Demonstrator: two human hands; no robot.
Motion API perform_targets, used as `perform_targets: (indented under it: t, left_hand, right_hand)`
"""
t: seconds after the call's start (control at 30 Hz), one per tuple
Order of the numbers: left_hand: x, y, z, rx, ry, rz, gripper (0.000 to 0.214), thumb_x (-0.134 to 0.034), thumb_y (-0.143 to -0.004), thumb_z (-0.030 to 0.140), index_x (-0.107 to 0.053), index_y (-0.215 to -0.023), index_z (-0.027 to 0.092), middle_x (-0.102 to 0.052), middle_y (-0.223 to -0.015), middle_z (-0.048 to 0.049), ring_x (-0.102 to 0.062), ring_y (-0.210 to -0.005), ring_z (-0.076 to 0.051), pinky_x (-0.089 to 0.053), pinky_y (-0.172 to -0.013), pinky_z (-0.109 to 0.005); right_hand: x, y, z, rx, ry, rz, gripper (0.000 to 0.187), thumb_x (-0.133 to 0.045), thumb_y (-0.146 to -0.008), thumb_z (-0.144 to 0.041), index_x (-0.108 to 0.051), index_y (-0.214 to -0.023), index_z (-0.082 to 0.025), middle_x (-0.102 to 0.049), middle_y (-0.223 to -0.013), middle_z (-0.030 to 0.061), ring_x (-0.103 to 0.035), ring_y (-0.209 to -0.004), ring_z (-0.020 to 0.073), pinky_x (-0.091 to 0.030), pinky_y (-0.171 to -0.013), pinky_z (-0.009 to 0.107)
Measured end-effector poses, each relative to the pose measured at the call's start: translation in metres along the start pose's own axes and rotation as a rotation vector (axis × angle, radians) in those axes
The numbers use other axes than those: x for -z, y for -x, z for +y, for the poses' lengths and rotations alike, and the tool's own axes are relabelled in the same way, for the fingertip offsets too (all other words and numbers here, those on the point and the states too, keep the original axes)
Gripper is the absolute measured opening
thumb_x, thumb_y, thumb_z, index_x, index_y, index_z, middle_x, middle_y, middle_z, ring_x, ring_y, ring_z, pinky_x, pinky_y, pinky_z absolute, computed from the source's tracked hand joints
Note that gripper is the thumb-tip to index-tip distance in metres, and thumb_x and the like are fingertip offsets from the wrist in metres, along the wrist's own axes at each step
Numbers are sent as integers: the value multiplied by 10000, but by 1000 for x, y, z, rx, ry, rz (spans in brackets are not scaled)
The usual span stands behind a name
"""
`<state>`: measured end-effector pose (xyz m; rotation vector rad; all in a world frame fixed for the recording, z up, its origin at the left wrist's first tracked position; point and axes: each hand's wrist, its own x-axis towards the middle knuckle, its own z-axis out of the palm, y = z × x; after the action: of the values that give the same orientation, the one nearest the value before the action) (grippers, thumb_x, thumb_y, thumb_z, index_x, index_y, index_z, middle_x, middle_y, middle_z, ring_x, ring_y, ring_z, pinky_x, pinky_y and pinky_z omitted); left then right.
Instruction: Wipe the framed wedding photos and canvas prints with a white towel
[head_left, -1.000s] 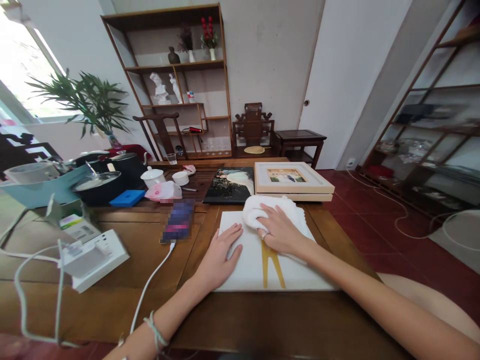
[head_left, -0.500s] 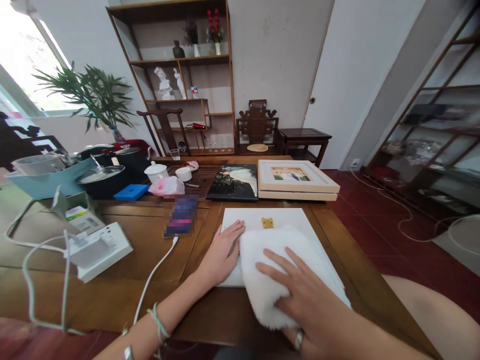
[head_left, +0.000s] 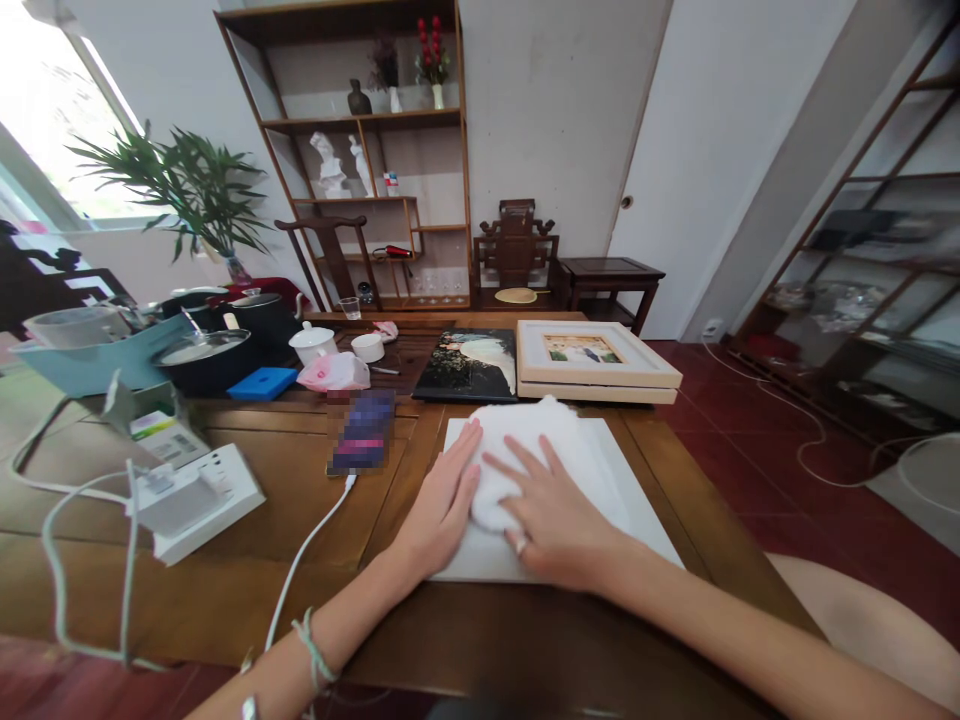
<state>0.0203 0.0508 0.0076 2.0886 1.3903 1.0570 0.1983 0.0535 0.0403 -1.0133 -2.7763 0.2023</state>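
A white flat panel (head_left: 637,520) lies on the wooden table (head_left: 315,500) in front of me. A fluffy white cloth (head_left: 525,445) is spread over its upper left part. My right hand (head_left: 555,515) presses flat on the cloth, fingers stretched out, a ring on one finger. My left hand (head_left: 442,505) lies flat on the panel's left edge, fingers together and extended, touching the cloth's side.
Behind the panel lie a dark picture (head_left: 469,365) and a light wooden framed picture (head_left: 592,360). A phone (head_left: 361,432) with a white cable, a white power strip (head_left: 199,500), pots, cups and a blue block crowd the left. Shelves and chairs stand behind.
My right hand has pushed the cloth from the panel's near edge back up toward the far left of the panel. My left hand has stayed on the panel's left edge.
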Motion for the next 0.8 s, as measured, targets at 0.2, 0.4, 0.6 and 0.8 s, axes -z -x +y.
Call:
perform_targets:
  t: [0.2,0.4,0.6,0.8]
  left_hand:
    - [0,2,0,-10,3,17,456,-248,-946,346,-389,-1349,186,-316,-1465,-42,-237,-1364,-168,-190,-1130,-387]
    - [-1,0,1,17,-133,-131,385,-351,-918,302,-494,-1268,228,-486,-1352,-57,-396,-1287,-224,-214,-1086,-516]
    - [-3,-2,-1,-6,-180,-148,403,-396,-891,243,-465,-1288,255,-476,-1360,-42,-393,-1289,-218,-202,-1082,-522]
    - [-2,-2,0,-14,-212,-150,372,-405,-881,225,-529,-1230,263,-519,-1325,-45,-437,-1254,-237,-214,-1063,-543]
  right_hand:
    - [13,47,-31,271,-124,-140,268,-567,-729,-319,-693,-927,-190,-361,-1430,65,-164,-1342,341,-48,-1098,531]
    - [23,52,0,-41,-123,-66,290,-467,-744,-213,-655,-962,-174,-562,-1242,133,-351,-1273,283,-151,-1087,501]
    - [25,17,35,-292,-211,77,333,-341,-865,-260,-603,-1050,-172,-612,-1135,111,-518,-1080,286,-403,-884,433]
    - [26,-40,42,-171,-244,106,277,-329,-854,-181,-605,-839,-168,-655,-951,91,-564,-872,229,-398,-779,343]
